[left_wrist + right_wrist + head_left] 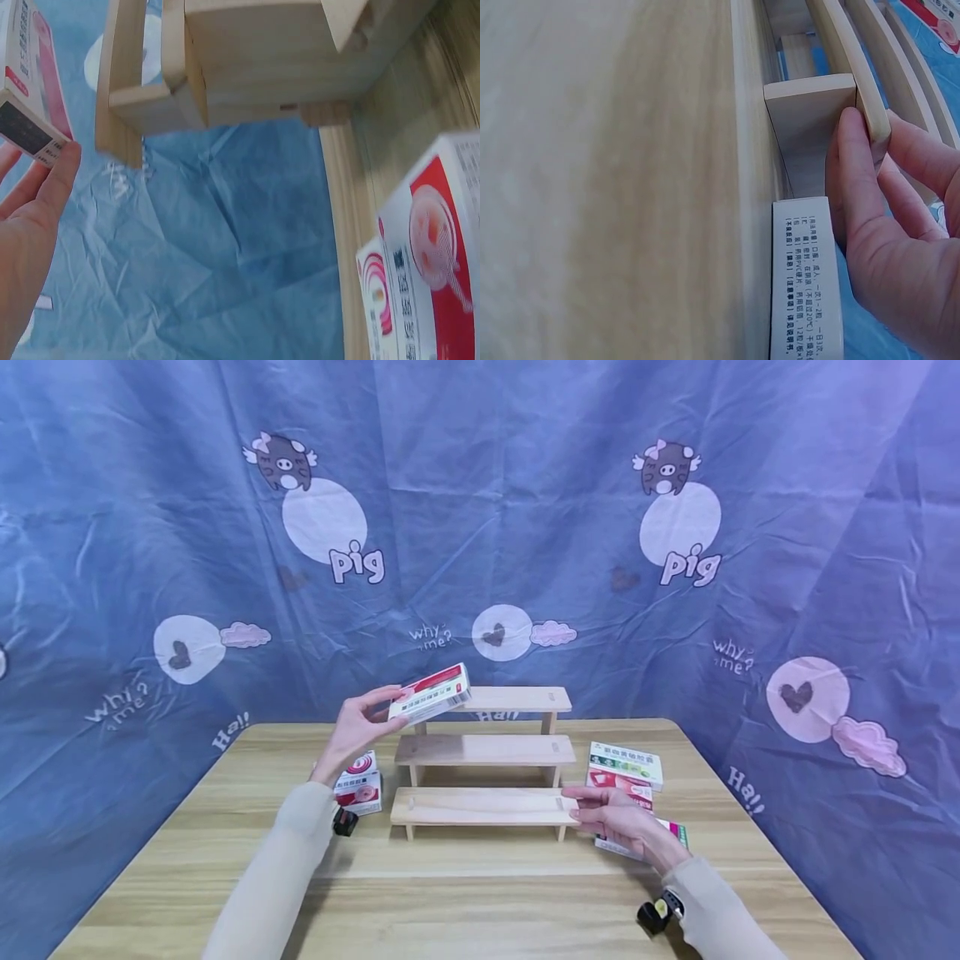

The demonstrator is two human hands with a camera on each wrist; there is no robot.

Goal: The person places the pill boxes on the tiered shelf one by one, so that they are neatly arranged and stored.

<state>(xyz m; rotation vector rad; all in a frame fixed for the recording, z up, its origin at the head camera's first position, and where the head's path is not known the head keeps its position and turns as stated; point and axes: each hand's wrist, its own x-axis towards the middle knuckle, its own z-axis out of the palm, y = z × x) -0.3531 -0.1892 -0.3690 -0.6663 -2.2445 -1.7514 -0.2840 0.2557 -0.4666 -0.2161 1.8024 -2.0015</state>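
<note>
Being pinched by its near end between the left grip's [358,727] thumb and fingers, a red-and-white medicine box [431,691] is being held tilted in the air, overlapping the left end of the top step of a wooden stand [483,747] in the head view. The right end of the lowest step is being pinched by the right grip [621,820], while the stand is being supported by the surface [480,893].

The box is probably being carried with little effort: it is being judged light, smooth and slightly slippery, firm along the folds but easily dented on its broad faces — so a gentle hold on the narrow edges is being favoured. The stand is being judged stiff and sturdy, best taken by a step's end.

A dark panel and a barcode on the box are being shown by the left wrist view, with cloth [82,120] being revealed between box and stand. A finger against the step's underside — being hidden from the head camera — is being exposed by the right wrist view, beside a text-covered carton [806,281].
</note>
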